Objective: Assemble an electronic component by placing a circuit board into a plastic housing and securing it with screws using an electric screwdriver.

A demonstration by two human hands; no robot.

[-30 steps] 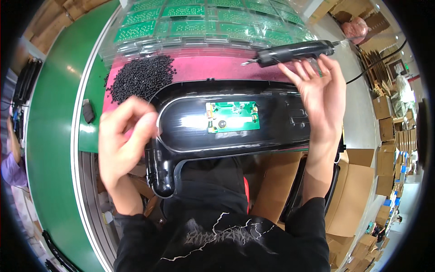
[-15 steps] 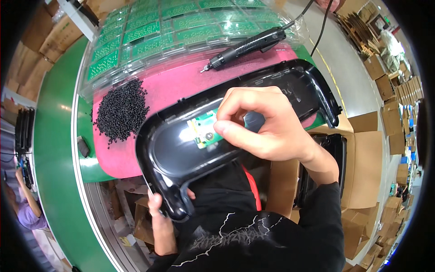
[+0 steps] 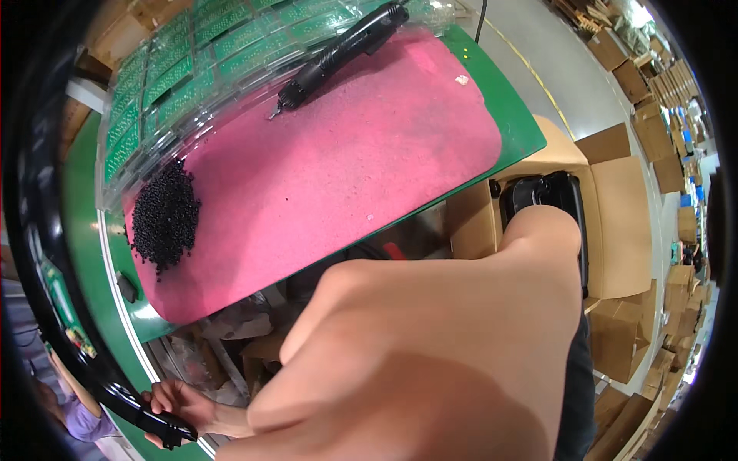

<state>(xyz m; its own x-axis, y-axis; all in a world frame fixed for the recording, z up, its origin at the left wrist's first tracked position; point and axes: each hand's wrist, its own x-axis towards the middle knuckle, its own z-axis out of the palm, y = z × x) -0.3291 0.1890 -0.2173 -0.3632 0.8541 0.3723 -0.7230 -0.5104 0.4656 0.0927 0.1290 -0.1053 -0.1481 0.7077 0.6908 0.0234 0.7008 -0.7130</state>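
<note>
A glossy black plastic casing stands tilted up along the left rim, seen nearly edge-on. My left hand grips its lower end, with the fingers wrapped round the edge. A green circuit board shows narrowly on the casing's inner side. My right hand is very close and large in the lower middle, its back turned up. Its fingertips are hidden, so I cannot see whether it holds anything. A heap of small black screws lies on the pink mat, apart from both hands.
A black electric screwdriver lies against clear trays of green circuit boards at the back. The cardboard box at the right holds black casings. A small dark block sits on the green table. Another person is at far left.
The casing has swung from over the mat to the left and tilted up, with my left hand on it. My right hand has left the circuit board and come closer and lower.
</note>
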